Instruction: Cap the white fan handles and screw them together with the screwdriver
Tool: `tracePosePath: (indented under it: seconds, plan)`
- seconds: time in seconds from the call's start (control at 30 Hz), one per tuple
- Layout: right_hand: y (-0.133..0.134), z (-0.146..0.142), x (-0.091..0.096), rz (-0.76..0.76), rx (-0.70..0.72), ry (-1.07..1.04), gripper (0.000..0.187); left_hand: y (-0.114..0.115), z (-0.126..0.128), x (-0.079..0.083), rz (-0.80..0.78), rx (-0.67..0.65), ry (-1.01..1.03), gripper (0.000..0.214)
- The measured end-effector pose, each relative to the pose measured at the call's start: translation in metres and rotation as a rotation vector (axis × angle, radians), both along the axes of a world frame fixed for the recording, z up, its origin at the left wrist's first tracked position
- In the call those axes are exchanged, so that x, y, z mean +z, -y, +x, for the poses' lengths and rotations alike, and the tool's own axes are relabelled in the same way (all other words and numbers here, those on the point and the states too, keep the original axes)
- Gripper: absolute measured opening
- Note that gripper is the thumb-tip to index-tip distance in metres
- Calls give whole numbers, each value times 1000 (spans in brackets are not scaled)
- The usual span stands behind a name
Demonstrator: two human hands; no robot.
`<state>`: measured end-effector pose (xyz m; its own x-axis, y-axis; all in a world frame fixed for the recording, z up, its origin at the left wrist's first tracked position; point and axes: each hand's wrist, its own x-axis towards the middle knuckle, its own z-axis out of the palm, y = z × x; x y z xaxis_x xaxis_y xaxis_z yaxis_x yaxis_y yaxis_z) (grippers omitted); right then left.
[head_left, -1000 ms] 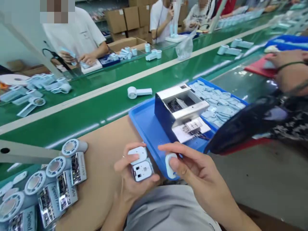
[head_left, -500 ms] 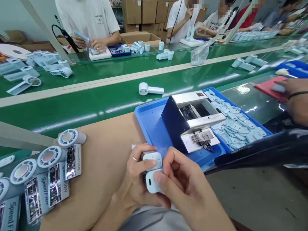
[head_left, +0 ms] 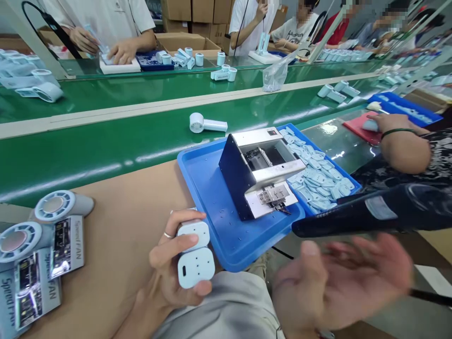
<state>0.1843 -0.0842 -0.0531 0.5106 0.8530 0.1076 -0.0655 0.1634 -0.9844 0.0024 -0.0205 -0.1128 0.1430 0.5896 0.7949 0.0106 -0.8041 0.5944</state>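
My left hand (head_left: 176,263) is closed around a light-blue handheld fan (head_left: 196,267), its end turned toward me. Two rounded end faces show, with small dark holes in both and a dark slot in the lower one; the rest is hidden by my fingers. My right hand (head_left: 339,282) is apart from the fan, palm up and smeared by motion. Its fingers are stretched out, and nothing shows in it. Just above it, a black stick-shaped power tool (head_left: 388,212) with a pale label reaches in from the right.
A metal-and-black machine (head_left: 261,174) stands in a blue tray (head_left: 201,165), beside a bin of pale plastic pieces (head_left: 318,174). Finished-looking fans (head_left: 60,207) lie on brown cardboard (head_left: 116,221) at left. One fan (head_left: 208,124) lies on the green belt (head_left: 141,141). A co-worker's arm (head_left: 406,146) is at right.
My right hand has left the fan and moved right, its fingers opening out. My left hand still holds the fan. The view has turned rightward, bringing more of the black tool into sight.
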Motion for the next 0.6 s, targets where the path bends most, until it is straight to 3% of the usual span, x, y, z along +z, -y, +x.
tracePosePath:
  seconds: [0.17, 0.33, 0.47, 0.6]
  plan:
    - [-17, 53, 5, 52, -65, 189, 53, -1, -2, 1, 2, -24, -27, 43]
    - [-2, 92, -18, 259, -128, 200, 42, -2, -1, -2, 12, -33, -40, 51]
    - [8, 97, -32, 392, -144, 220, 37, -2, 4, -4, -6, -6, 0, 52]
    - [13, 88, -29, 343, -154, 307, 47, -1, 8, -5, -11, 52, -3, 53]
